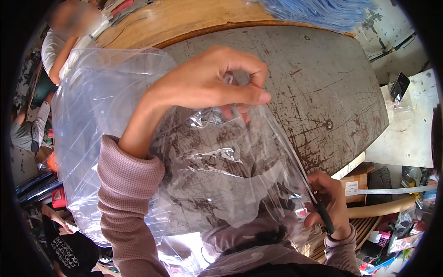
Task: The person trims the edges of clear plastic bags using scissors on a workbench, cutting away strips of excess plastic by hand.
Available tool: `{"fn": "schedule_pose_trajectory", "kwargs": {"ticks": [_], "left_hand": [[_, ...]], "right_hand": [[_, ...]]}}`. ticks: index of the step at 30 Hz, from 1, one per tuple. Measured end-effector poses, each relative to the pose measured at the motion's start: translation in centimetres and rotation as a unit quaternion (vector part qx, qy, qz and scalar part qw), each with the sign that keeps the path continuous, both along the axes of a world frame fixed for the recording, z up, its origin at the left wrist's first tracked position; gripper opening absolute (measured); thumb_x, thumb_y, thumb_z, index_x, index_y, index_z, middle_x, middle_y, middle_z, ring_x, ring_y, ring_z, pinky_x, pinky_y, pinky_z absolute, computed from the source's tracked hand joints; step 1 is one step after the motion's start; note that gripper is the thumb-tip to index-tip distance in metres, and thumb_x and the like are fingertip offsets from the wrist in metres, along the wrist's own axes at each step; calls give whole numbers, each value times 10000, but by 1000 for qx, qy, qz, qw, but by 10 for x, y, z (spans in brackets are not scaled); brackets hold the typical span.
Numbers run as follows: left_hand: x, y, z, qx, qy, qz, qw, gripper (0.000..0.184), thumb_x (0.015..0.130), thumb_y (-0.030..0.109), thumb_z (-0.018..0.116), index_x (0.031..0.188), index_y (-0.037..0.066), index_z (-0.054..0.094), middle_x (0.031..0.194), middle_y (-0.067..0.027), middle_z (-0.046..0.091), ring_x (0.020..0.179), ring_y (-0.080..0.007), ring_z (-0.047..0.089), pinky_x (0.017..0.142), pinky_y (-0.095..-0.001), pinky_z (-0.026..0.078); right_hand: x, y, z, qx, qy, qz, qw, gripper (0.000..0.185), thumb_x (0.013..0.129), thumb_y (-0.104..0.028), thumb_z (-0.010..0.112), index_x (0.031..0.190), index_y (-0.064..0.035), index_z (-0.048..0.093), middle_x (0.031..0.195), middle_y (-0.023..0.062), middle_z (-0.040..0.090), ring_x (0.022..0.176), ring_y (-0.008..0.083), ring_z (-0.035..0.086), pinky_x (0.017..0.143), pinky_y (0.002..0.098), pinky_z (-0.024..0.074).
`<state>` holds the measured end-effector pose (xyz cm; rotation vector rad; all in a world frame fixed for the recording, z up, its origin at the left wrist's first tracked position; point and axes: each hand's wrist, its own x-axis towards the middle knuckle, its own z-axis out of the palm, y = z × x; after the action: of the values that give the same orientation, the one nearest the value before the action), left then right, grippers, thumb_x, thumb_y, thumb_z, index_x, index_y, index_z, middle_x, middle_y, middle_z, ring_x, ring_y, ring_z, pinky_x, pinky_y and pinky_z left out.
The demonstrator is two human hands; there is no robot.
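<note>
A large, crinkled clear plastic sheet (221,184) spreads across the worktable and hangs down over its near edge toward my lap. Above the table, my left hand (210,81) pinches an upper part of the sheet between thumb and fingers, drawing the plastic taut. Lower right, my right hand (339,203) grips black-handled scissors (326,218). Their blade points up and left along the sheet's right edge. Whether the blades are apart is hard to make out through the shiny plastic.
The scratched grey table (332,97) has a raised wooden board (203,23) behind it, with blue plastic strips (318,11) on top. A phone (399,87) leans at the right. Cardboard tubes (383,207) lie lower right. Other people (57,53) sit along the left.
</note>
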<state>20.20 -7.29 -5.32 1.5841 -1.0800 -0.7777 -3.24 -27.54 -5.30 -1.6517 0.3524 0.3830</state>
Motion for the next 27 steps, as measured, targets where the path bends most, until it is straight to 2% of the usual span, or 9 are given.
{"fn": "schedule_pose_trajectory", "kwargs": {"ticks": [7, 11, 17, 19, 22, 25, 27], "left_hand": [[-2, -1, 1, 8, -2, -4, 1000, 221, 847, 142, 627, 705, 39, 492, 759, -13, 490, 634, -154, 661, 400, -191, 460], [-1, -1, 0, 10, -1, -3, 1000, 219, 847, 138, 626, 706, 38, 491, 759, -12, 490, 635, -154, 661, 402, -193, 461], [-2, -1, 4, 18, -12, 5, 1000, 219, 848, 136, 625, 709, 34, 490, 759, -12, 488, 639, -152, 660, 406, -198, 462], [-2, -1, 2, 10, -19, 4, 1000, 218, 847, 134, 626, 710, 33, 490, 760, -15, 489, 640, -151, 659, 407, -201, 459], [-3, -1, 3, 12, -2, 5, 1000, 222, 845, 132, 628, 706, 29, 489, 757, -19, 488, 636, -150, 658, 406, -204, 462], [-4, -3, 2, 3, -25, -8, 1000, 226, 843, 129, 630, 699, 27, 488, 753, -23, 487, 634, -150, 656, 407, -205, 463], [-5, -3, 3, 7, -19, -7, 1000, 227, 843, 127, 629, 697, 26, 488, 751, -25, 488, 632, -150, 656, 407, -204, 463]], "right_hand": [[5, 0, -3, 35, -29, 12, 999, 751, 498, -444, 871, 978, 6, 508, 669, -7, 504, 611, 50, 427, 528, 203, 309], [1, -3, -6, 13, -14, 34, 999, 745, 500, -448, 870, 976, 11, 525, 675, -5, 509, 600, 48, 428, 522, 200, 311], [-3, -4, -5, -1, 1, 20, 1000, 724, 499, -417, 879, 987, 7, 553, 655, -19, 520, 596, 34, 439, 517, 185, 306], [-6, -3, -5, 32, 21, -7, 999, 705, 493, -386, 889, 980, 0, 554, 642, -32, 517, 594, 29, 439, 518, 179, 305], [-6, 2, -5, 20, -15, -38, 999, 693, 493, -359, 895, 974, 0, 550, 669, -32, 521, 613, 30, 439, 534, 181, 317], [1, -2, -1, 13, 2, 11, 1000, 691, 501, -357, 893, 977, -2, 540, 699, -29, 524, 642, 33, 443, 557, 184, 332], [2, 0, 0, 16, 2, 4, 1000, 698, 501, -366, 891, 981, -2, 536, 714, -27, 528, 653, 34, 446, 567, 184, 337]]}}
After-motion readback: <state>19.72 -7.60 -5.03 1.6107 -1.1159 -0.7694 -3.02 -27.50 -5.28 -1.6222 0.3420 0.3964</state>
